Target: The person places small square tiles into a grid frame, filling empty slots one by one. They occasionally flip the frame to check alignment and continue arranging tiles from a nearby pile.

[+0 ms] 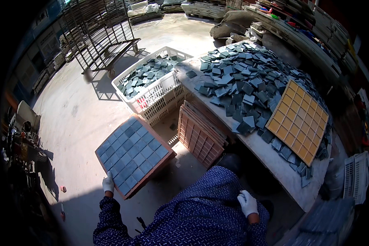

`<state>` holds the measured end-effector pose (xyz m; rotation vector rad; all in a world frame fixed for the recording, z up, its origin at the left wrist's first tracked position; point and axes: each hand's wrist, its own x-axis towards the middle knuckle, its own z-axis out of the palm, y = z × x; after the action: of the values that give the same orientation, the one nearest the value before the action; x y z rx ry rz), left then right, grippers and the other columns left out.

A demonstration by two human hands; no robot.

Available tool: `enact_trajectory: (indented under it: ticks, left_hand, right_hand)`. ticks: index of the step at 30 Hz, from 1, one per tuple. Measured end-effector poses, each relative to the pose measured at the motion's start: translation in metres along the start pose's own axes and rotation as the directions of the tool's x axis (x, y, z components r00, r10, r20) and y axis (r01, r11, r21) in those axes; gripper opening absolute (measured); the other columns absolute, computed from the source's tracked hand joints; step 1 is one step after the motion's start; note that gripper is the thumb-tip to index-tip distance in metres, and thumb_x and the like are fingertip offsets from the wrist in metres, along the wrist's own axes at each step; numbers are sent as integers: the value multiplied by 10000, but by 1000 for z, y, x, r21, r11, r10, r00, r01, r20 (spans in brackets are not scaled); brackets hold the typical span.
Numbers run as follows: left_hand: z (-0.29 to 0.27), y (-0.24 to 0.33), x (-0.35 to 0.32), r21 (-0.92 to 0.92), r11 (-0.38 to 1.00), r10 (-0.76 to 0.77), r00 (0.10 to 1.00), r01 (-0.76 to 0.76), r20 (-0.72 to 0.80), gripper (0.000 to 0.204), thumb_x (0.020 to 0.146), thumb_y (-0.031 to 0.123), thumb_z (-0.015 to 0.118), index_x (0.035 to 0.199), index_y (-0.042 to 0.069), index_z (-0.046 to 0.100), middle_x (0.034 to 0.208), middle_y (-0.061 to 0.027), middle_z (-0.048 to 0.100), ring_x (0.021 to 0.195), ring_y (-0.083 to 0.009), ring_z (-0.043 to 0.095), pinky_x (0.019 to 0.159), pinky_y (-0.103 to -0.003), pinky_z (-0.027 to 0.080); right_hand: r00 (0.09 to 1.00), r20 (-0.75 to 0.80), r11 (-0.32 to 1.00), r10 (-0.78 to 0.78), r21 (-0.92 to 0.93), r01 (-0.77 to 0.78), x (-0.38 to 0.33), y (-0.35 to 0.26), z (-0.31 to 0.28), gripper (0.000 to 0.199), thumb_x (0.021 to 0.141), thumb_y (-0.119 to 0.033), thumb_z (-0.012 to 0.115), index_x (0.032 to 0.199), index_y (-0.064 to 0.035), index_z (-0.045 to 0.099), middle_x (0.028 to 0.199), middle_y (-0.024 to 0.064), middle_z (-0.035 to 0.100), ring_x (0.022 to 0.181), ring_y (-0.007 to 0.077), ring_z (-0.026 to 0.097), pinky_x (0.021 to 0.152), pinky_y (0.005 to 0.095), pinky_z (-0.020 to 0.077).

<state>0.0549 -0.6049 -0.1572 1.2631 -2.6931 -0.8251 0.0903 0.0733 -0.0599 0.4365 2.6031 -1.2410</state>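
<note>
My left hand (108,183), in a white glove, grips the near edge of a reddish-brown grid tray (166,158) filled with grey-blue square tiles, held out to my left above the concrete floor. My right hand (247,202), also gloved, rests against my blue patterned clothing with fingers loosely curled and nothing in it. An empty yellow grid tray (299,119) lies tilted on the heap of loose dark tiles (242,78) on the table (270,158) to my right.
A white plastic crate (158,92) with loose tiles stands beside the table. Several brown empty grid trays (201,137) lean against the table's side. A metal rack trolley (100,37) stands farther back. Stacked boards and shelves line the right side.
</note>
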Motion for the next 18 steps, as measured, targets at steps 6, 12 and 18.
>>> enact_trajectory:
  ticks: [6,12,18]
  left_hand:
    - [-8,17,-3,257,966,-49,998,40,30,814,910,674,337,954,-60,684,968,-311,652,939,-459,625,808,-492,490]
    - [-45,90,8,636,772,-9,1000,23,-25,679,866,647,472,971,18,704,990,-220,689,934,-412,659,793,-472,528]
    - [6,182,-43,240,653,736,677,-718,21,644,840,460,648,1282,13,505,1250,-237,562,1173,-394,519,978,-455,425]
  right_hand:
    - [1000,29,1000,-10,17,9,0,-1,5,380,880,-240,653,1185,-19,597,1061,209,678,970,311,674,851,367,532]
    - [1000,20,962,-15,273,9,14,36,17,369,916,-218,617,1201,15,586,1045,178,690,937,246,683,824,322,530]
    - [959,-219,296,181,942,159,62,-7,-52,363,983,-214,534,1269,4,484,1107,144,626,918,205,642,762,302,532]
